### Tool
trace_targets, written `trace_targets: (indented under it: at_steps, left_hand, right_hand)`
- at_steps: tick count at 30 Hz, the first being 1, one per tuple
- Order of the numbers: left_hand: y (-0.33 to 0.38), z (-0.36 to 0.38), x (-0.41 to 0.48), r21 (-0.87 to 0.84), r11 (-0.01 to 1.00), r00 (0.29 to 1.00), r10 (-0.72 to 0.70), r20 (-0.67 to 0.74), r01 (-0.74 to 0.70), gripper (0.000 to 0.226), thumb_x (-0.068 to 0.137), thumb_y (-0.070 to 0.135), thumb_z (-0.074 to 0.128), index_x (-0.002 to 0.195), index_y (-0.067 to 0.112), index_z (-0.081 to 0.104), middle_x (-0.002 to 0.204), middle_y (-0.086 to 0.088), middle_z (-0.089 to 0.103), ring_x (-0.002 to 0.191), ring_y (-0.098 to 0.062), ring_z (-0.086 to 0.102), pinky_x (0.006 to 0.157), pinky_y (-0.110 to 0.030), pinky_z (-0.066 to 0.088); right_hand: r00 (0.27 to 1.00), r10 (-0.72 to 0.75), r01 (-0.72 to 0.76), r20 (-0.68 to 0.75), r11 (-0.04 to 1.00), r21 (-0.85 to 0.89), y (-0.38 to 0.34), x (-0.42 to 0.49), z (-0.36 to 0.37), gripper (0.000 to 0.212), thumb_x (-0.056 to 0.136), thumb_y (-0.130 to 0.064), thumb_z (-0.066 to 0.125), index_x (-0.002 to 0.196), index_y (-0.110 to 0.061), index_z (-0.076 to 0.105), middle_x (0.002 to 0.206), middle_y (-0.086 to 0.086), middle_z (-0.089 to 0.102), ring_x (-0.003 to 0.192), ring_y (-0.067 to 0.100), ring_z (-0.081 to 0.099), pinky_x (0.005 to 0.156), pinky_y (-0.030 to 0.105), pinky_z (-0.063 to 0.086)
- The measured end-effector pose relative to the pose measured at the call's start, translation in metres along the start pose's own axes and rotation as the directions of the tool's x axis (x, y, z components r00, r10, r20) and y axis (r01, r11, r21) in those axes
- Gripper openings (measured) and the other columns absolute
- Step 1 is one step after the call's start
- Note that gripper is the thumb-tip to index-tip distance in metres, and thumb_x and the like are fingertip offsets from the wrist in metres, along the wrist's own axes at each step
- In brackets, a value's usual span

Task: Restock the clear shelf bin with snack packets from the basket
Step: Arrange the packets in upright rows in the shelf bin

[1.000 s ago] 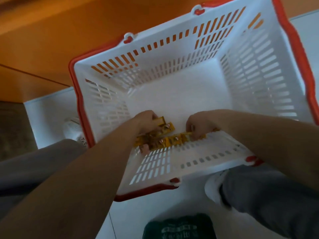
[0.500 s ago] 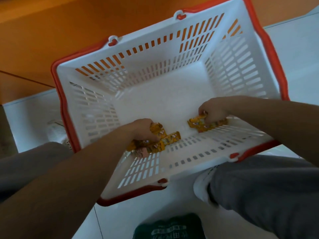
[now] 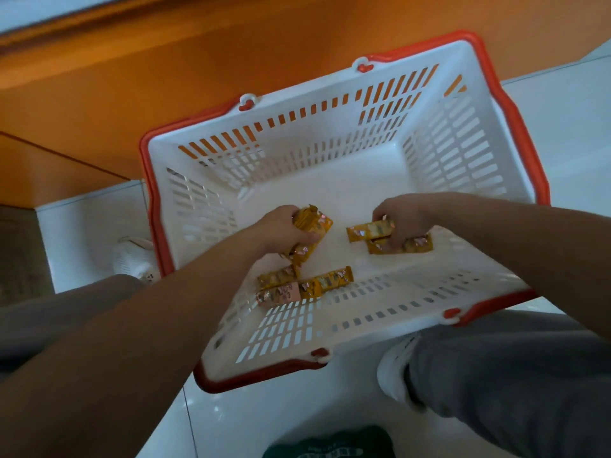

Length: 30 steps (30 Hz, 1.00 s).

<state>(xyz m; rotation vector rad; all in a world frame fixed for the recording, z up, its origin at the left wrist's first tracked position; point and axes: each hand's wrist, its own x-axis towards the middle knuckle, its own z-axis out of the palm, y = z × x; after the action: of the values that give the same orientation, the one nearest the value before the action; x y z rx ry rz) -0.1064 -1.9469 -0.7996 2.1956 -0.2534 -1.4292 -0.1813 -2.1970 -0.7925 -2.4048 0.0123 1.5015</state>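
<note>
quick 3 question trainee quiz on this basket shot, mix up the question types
1. True or false: the left hand is closed around yellow snack packets inside the white basket.
2. Which loose item lies nearest the basket's near wall? A) pink-ended packet B) a bottle C) a can
3. Fill in: the basket's rim is coloured ____.

Key
1. True. The right hand grips packets as well.
2. A. It lies beside two loose yellow packets.
3. Red.
</note>
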Motion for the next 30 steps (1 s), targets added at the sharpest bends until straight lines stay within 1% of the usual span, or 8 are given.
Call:
trace_targets:
  at_steps: [6,10,13,17,21,23,26,30]
  left_hand:
    - [0.043,-0.049,-0.06,-0.266,0.964,0.996,-0.011,-0.091,-0.013,0.063,0.087,0.036,0.08,0.138,0.015,0.049,0.121,-0.008,0.064,0.103,-0.028,0.07,0.092,-0.051,0.059]
    - [0.084,-0.093,-0.13,-0.328,0.939,0.992,0.08,-0.094,-0.106,0.058,0.088,0.024,0.079,0.135,0.006,0.052,0.123,-0.016,0.067,0.106,-0.035,0.07,0.093,-0.055,0.058]
    - [0.116,-0.122,-0.189,-0.388,0.896,0.974,0.168,-0.154,-0.215,0.037,0.088,0.016,0.078,0.119,0.005,0.063,0.115,-0.023,0.072,0.093,-0.034,0.072,0.076,-0.046,0.064]
    - [0.147,-0.138,-0.251,-0.514,0.752,0.902,0.262,-0.342,-0.413,0.022,0.087,0.014,0.078,0.107,0.01,0.071,0.1,-0.013,0.076,0.079,-0.023,0.074,0.059,-0.032,0.06]
    - [0.162,-0.139,-0.284,-0.619,0.569,0.831,0.249,-0.497,-0.541,0.024,0.085,0.024,0.081,0.107,0.018,0.074,0.095,-0.003,0.08,0.079,-0.021,0.078,0.062,-0.035,0.062]
    - [0.162,-0.143,-0.293,-0.618,0.555,0.817,0.232,-0.528,-0.557,0.037,0.075,0.034,0.085,0.107,0.018,0.075,0.099,-0.009,0.08,0.09,-0.032,0.077,0.081,-0.049,0.063]
    - [0.157,-0.15,-0.297,-0.62,0.514,0.798,0.27,-0.539,-0.592,0.048,0.068,0.03,0.088,0.112,0.014,0.076,0.106,-0.016,0.078,0.097,-0.039,0.075,0.096,-0.058,0.056]
    - [0.156,-0.157,-0.293,-0.557,0.567,0.78,0.288,-0.556,-0.607,0.058,0.064,0.03,0.093,0.118,0.02,0.074,0.107,-0.011,0.078,0.097,-0.036,0.076,0.097,-0.055,0.055]
  right_hand:
    - [0.976,-0.057,0.135,-0.209,0.914,0.381,-0.03,-0.063,-0.07,0.024,0.078,-0.025,0.084,0.086,-0.023,0.062,0.086,-0.002,0.068,0.077,0.014,0.068,0.054,0.025,0.051]
    - [0.922,-0.096,0.31,-0.374,0.761,0.57,-0.064,-0.141,-0.105,0.034,0.076,-0.02,0.085,0.104,-0.023,0.064,0.088,-0.003,0.073,0.08,0.013,0.071,0.062,0.028,0.055]
    - [0.858,-0.089,0.436,-0.506,0.646,0.626,-0.096,-0.197,-0.127,0.037,0.077,-0.02,0.084,0.107,-0.013,0.063,0.087,0.004,0.069,0.077,0.016,0.068,0.061,0.028,0.054]
    - [0.716,-0.04,0.637,-0.697,0.446,0.628,-0.143,-0.261,-0.149,0.034,0.077,-0.025,0.083,0.104,-0.017,0.065,0.082,-0.002,0.07,0.073,0.012,0.066,0.058,0.026,0.052]
    - [0.614,0.022,0.764,-0.789,0.235,0.601,-0.183,-0.285,-0.152,0.042,0.075,-0.024,0.082,0.11,-0.01,0.066,0.093,0.008,0.076,0.076,0.024,0.072,0.06,0.032,0.056]
    - [0.586,0.051,0.792,-0.809,0.178,0.585,-0.199,-0.284,-0.155,0.031,0.083,-0.017,0.078,0.111,-0.009,0.067,0.09,0.007,0.076,0.073,0.02,0.072,0.056,0.028,0.054]
    - [0.599,0.087,0.79,-0.796,0.099,0.605,-0.219,-0.277,-0.164,0.026,0.088,-0.015,0.073,0.113,-0.012,0.066,0.095,0.006,0.076,0.08,0.021,0.073,0.064,0.033,0.057]
    - [0.653,0.051,0.756,-0.756,0.017,0.654,-0.228,-0.272,-0.176,0.029,0.091,-0.023,0.071,0.119,-0.016,0.066,0.109,0.007,0.075,0.091,0.022,0.073,0.063,0.031,0.055]
